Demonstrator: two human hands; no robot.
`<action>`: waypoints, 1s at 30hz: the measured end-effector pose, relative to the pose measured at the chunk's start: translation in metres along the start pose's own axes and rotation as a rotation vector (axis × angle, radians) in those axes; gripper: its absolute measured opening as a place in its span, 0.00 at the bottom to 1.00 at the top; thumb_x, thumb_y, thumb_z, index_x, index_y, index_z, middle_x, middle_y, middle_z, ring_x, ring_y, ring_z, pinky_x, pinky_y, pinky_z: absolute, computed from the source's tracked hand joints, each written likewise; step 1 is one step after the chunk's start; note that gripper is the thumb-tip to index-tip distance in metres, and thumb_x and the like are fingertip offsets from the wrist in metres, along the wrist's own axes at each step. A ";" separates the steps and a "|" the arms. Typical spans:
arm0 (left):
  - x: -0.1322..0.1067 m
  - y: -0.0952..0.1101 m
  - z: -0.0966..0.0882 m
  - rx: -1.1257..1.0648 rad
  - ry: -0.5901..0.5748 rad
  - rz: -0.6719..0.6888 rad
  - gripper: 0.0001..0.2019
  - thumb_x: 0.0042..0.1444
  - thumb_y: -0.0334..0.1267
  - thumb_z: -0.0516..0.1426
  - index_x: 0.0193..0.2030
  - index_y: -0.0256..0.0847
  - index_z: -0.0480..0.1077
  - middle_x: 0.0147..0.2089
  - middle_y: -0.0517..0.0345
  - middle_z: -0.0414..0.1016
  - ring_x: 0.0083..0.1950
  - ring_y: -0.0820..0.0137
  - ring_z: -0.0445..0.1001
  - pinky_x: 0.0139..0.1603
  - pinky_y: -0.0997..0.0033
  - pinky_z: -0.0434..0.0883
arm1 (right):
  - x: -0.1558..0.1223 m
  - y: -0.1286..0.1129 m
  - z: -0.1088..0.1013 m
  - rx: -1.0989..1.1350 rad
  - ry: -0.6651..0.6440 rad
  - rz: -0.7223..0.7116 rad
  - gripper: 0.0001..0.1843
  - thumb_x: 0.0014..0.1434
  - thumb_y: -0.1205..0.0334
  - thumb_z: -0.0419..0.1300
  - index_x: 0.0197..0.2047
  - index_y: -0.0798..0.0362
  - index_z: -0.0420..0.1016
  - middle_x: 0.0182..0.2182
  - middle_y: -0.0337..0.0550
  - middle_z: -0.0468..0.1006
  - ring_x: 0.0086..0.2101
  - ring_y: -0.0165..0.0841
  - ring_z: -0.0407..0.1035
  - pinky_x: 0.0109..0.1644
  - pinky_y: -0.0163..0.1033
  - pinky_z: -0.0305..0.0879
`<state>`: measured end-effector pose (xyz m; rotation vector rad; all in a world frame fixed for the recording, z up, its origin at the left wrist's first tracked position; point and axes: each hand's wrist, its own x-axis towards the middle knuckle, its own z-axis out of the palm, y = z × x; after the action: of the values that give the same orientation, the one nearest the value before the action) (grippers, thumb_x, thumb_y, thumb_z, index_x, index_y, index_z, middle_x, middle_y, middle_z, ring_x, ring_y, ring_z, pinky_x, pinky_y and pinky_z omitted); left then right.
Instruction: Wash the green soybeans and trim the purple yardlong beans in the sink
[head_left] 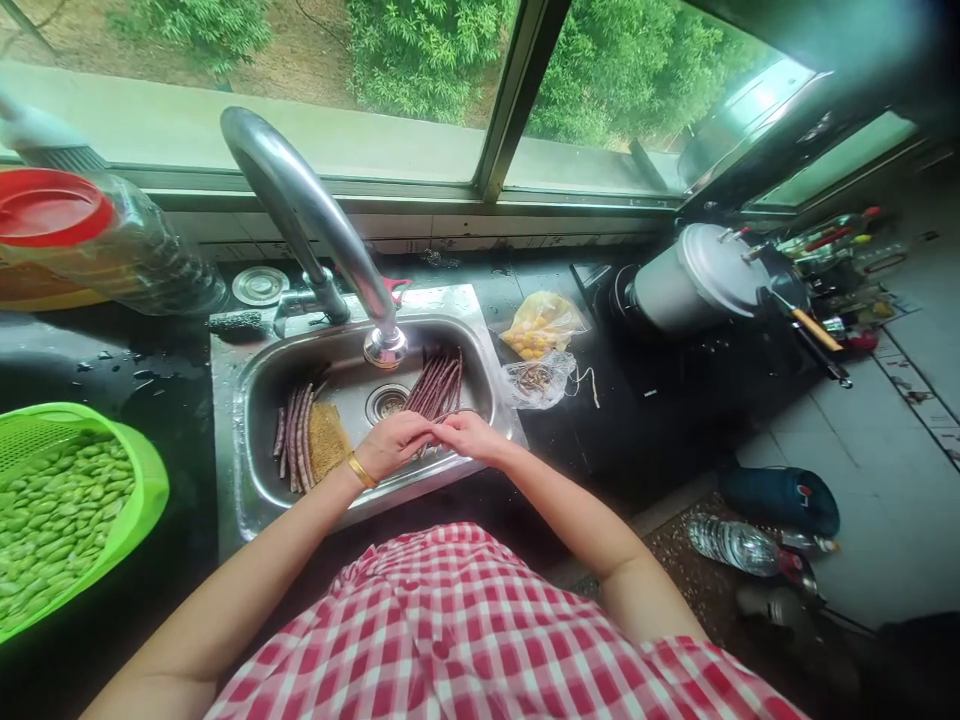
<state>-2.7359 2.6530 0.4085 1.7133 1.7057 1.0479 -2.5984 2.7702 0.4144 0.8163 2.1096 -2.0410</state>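
Observation:
Over the front rim of the steel sink (259, 510), my left hand (394, 440) and my right hand (472, 437) meet with fingertips pinched together. A thin dark stretch of a purple long bean (454, 412) shows between them; the fingers cover most of it. Just behind my hands, a bundle of purple long beans (439, 385) leans in the right part of the basin, beside the drain (386, 402). More purple long beans (298, 435) lie at the basin's left, against a tan, rough-textured piece (328, 440).
The curved faucet (330, 215) arches over the basin. A green basket (150, 490) of green beans stands left, below a red-lidded jar (142, 250). Plastic bags (541, 378) lie right of the sink. A pressure cooker (697, 280) sits on the stove; bottles (735, 545) lie lower right.

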 end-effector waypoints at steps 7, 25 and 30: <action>0.002 0.007 0.004 -0.055 0.227 -0.088 0.08 0.54 0.40 0.55 0.33 0.41 0.75 0.30 0.55 0.75 0.31 0.71 0.71 0.36 0.73 0.65 | 0.001 -0.004 0.008 0.316 0.084 -0.066 0.21 0.47 0.45 0.59 0.22 0.57 0.69 0.16 0.34 0.64 0.17 0.22 0.53 0.21 0.31 0.46; 0.019 0.011 -0.034 -0.789 0.940 -0.391 0.12 0.45 0.43 0.62 0.31 0.37 0.71 0.25 0.61 0.73 0.21 0.81 0.63 0.20 0.82 0.58 | 0.019 0.010 0.013 0.732 0.126 -0.144 0.12 0.44 0.55 0.60 0.25 0.57 0.71 0.18 0.37 0.68 0.18 0.22 0.58 0.18 0.28 0.53; 0.008 -0.003 -0.078 -1.004 1.074 -0.444 0.05 0.52 0.35 0.58 0.33 0.35 0.69 0.23 0.62 0.71 0.18 0.83 0.58 0.17 0.83 0.54 | 0.014 0.049 -0.001 0.671 0.078 -0.043 0.08 0.42 0.60 0.57 0.25 0.56 0.71 0.24 0.39 0.71 0.20 0.24 0.61 0.18 0.29 0.55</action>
<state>-2.8005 2.6485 0.4530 0.0712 1.4356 2.2373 -2.5884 2.7733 0.3647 0.9266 1.4605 -2.8217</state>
